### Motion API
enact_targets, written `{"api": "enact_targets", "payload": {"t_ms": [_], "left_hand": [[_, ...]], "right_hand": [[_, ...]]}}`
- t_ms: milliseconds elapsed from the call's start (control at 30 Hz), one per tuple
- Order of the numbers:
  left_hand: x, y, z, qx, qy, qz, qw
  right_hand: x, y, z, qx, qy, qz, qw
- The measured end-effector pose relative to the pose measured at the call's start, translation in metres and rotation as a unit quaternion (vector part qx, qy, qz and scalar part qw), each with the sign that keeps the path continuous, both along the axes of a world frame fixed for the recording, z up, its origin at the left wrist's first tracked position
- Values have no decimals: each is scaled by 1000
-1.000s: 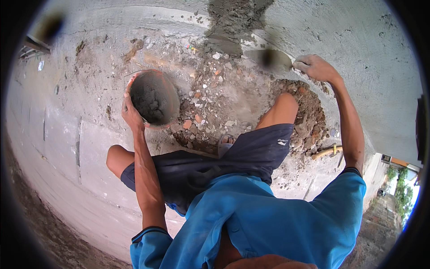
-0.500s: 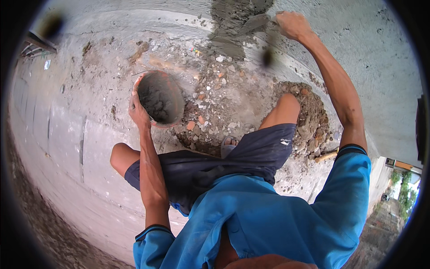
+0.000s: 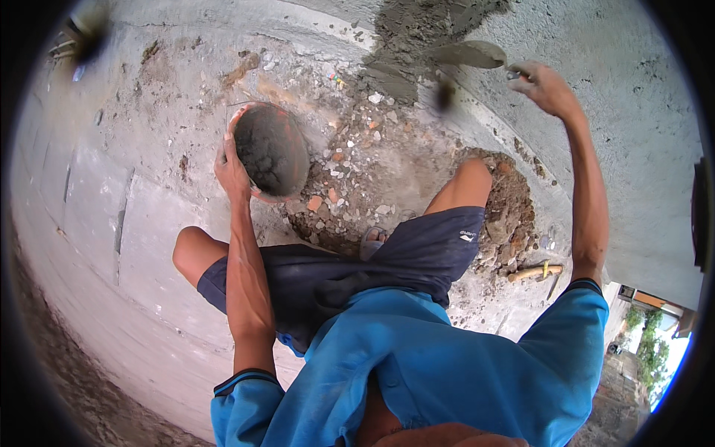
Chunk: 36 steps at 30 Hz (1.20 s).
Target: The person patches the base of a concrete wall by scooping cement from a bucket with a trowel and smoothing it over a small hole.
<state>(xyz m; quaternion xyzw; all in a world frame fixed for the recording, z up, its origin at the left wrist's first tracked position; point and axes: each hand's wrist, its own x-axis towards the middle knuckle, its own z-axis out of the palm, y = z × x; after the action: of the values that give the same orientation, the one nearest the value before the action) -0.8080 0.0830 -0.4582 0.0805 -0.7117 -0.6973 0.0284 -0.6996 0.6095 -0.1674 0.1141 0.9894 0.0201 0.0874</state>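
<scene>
My left hand (image 3: pixel 232 173) is closed on the left rim of an orange bucket (image 3: pixel 297 149), which tilts slightly on the ground. Grey wet mortar (image 3: pixel 266 153) lies inside it. My right hand (image 3: pixel 547 89) grips the handle of a trowel, its fingers wrapped round the end. The trowel's mortar-coated blade (image 3: pixel 471 54) points left, over or against the right edge of a dark wet mortar patch (image 3: pixel 406 37). That patch spreads over the base of the grey wall and down to the ground; whether the blade touches it I cannot tell.
Rubble and broken brick (image 3: pixel 335 167) litter the ground between the bucket and my legs. A heap of dark soil (image 3: pixel 510 212) lies beside my right knee. Near it rests a wooden-handled tool (image 3: pixel 535 273). The grey wall (image 3: pixel 640 149) rises on the right.
My right hand has drawn the trowel to the right and nearer to me, and more of the blade shows. The left hand still holds the bucket rim. The whole view has shifted slightly.
</scene>
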Motion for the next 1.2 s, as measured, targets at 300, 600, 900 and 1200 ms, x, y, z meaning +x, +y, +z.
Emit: {"api": "enact_targets", "payload": {"t_ms": [300, 600, 900, 1200], "left_hand": [[-8, 5, 1, 8, 6, 13, 1000], [-7, 4, 2, -7, 20, 18, 1000], [-13, -6, -21, -12, 35, 31, 999], [-12, -3, -11, -4, 22, 22, 1000]], "right_hand": [[-34, -47, -134, 47, 31, -61, 997], [4, -34, -57, -39, 174, -44, 983], [23, -81, -127, -45, 108, -99, 988], [24, -99, -122, -6, 58, -46, 997]]}}
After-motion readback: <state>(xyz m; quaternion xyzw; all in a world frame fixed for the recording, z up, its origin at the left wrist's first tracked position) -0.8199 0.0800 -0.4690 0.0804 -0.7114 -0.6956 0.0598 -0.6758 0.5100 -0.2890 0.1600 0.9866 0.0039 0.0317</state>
